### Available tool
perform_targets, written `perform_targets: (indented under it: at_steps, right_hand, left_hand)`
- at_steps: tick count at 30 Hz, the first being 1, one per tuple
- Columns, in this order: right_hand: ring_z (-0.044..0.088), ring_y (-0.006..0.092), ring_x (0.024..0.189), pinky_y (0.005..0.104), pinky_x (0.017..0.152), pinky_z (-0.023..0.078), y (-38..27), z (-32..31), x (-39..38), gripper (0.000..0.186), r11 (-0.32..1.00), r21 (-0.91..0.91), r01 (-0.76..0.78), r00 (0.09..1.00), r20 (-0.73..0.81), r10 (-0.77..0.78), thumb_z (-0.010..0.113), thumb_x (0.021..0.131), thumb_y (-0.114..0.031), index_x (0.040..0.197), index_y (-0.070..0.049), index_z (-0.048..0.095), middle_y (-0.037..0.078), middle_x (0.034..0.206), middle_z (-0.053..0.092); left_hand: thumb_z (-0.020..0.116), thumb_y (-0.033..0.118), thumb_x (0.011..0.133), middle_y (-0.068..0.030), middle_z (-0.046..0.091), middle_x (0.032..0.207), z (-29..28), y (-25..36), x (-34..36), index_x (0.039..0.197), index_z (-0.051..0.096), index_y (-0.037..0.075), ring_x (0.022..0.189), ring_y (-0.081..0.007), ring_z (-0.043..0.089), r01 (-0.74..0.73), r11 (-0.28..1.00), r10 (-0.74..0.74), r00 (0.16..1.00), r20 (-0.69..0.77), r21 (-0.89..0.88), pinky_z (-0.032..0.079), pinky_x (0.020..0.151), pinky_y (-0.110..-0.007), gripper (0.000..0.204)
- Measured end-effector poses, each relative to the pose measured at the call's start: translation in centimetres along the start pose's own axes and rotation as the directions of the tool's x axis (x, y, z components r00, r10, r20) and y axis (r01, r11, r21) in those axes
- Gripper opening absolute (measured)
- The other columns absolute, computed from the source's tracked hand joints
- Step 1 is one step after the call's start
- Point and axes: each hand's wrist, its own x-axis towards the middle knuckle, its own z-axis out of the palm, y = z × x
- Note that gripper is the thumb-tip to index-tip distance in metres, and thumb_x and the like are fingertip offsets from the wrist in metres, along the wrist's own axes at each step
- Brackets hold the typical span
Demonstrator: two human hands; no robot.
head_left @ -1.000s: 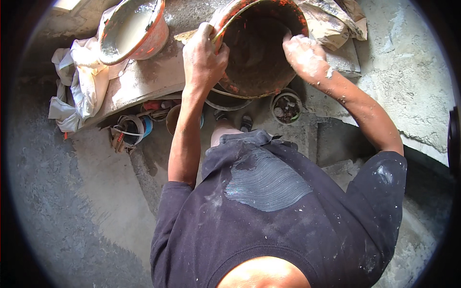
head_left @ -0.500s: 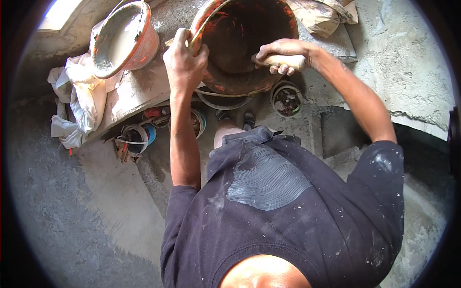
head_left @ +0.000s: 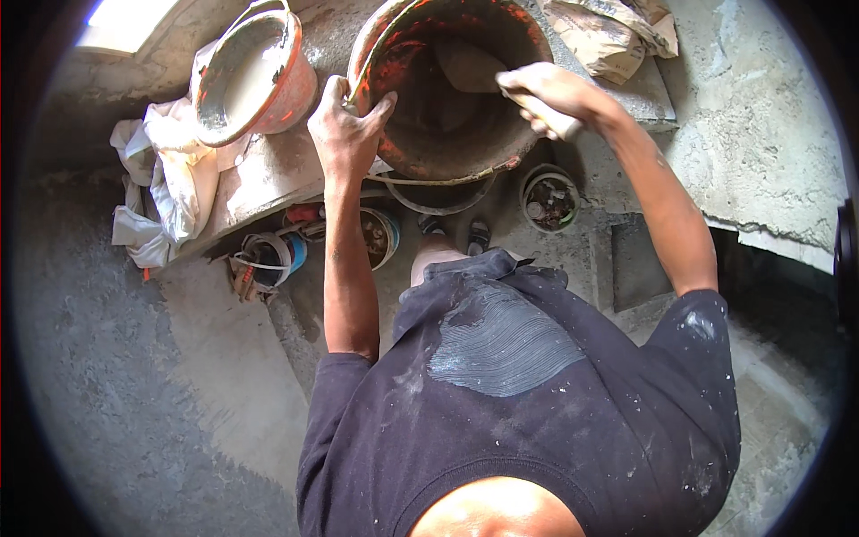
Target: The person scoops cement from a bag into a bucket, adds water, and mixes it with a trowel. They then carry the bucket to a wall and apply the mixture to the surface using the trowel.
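Note:
A large bucket [head_left: 438, 166], dark inside with orange-red patches, tips its wide mouth toward me at the top middle. My left hand [head_left: 347, 134] grips its left rim, the thumb over the inner side and the fingers outside. In my right hand [head_left: 557, 92] is the pale handle of a trowel [head_left: 470, 67]. The trowel's blade is inside the bucket mouth, near the far wall, coated in something brownish. What lies at the bottom of the bucket is too dark to make out.
A smaller orange bucket [head_left: 284, 92] with pale liquid stands left on a ledge, beside white sacks [head_left: 183, 174]. Crumpled brown paper bags [head_left: 608, 49] lie at right. Below are a tub of debris [head_left: 549, 201] and small pails [head_left: 268, 259] on the concrete floor.
My right hand has swung the trowel up and away inside the bucket, so its blade now shows. My left hand stays at the rim, its thumb more spread. The whole view has shifted slightly.

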Motion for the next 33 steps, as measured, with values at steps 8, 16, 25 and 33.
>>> perform_targets:
  at_steps: [8,16,25,33]
  right_hand:
    - [0.057,0.0189,0.05,0.0344,0.05,0.048,-0.2,2.9,1.0,0.04,0.872,-0.482,0.083,0.977,0.211,0.024,0.046,0.086,-0.032,0.069,0.002,0.057,0.009,0.058,0.057]
    - [0.061,0.0322,0.074,0.0416,0.064,0.051,2.9,1.9,0.2,0.036,0.137,-0.99,0.032,0.662,-0.082,-0.745,0.048,0.083,-0.015,0.12,-0.012,0.048,0.018,0.093,0.054]
    - [0.065,0.0184,0.073,0.0268,0.061,0.052,6.6,3.8,2.6,0.016,-0.004,-0.996,-0.09,0.868,-0.077,-0.491,0.056,0.073,-0.008,0.085,-0.008,0.066,0.01,0.084,0.066]
    - [0.065,0.0244,0.071,0.0327,0.062,0.054,2.8,3.0,0.2,0.039,0.0,-0.982,-0.191,0.674,-0.131,-0.727,0.054,0.078,-0.013,0.115,0.0,0.052,0.013,0.079,0.059]
  left_hand:
    - [0.069,0.018,0.071,-0.0084,0.061,0.07,-0.1,-1.5,-1.1,0.087,0.055,0.002,0.063,-0.0123,0.055,0.021,0.994,-0.028,0.998,-0.064,-0.108,0.047,0.065,-0.029,0.027]
    - [0.068,0.018,0.073,-0.0098,0.059,0.068,0.4,-0.6,-1.3,0.086,0.053,0.002,0.061,-0.0129,0.054,-0.013,0.993,0.003,0.996,-0.087,-0.114,0.046,0.061,-0.029,0.026]
    - [0.065,0.016,0.07,-0.0134,0.059,0.068,2.0,1.8,-1.5,0.088,0.053,0.0,0.06,-0.0196,0.057,-0.045,0.996,0.034,0.99,-0.136,-0.081,0.047,0.064,-0.031,0.026]
    - [0.063,0.014,0.07,-0.0159,0.061,0.072,2.0,2.2,-2.1,0.09,0.054,0.0,0.066,-0.0245,0.062,-0.024,0.995,0.009,0.989,-0.148,-0.1,0.047,0.067,-0.032,0.026]
